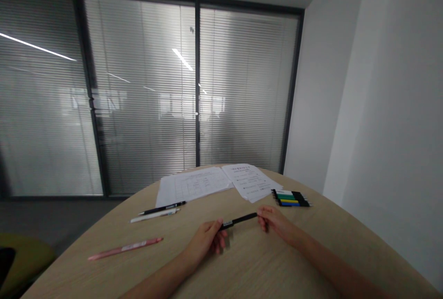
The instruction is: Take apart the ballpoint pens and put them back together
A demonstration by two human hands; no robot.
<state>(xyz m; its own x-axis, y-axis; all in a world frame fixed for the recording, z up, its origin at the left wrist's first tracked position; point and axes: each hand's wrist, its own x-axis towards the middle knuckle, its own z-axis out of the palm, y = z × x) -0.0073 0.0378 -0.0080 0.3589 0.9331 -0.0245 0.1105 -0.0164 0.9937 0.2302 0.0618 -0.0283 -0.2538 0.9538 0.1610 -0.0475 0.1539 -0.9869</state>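
Holding one end of a black pen in the left hand, pinching the other with the right hand, in front of the papers

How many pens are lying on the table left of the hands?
3: a black pen near the papers, a white pen beside it, and, lower in the picture, a pink pen.

This looks like an office: it has a glass wall with blinds, and printed papers and pens lie on a rounded surface.
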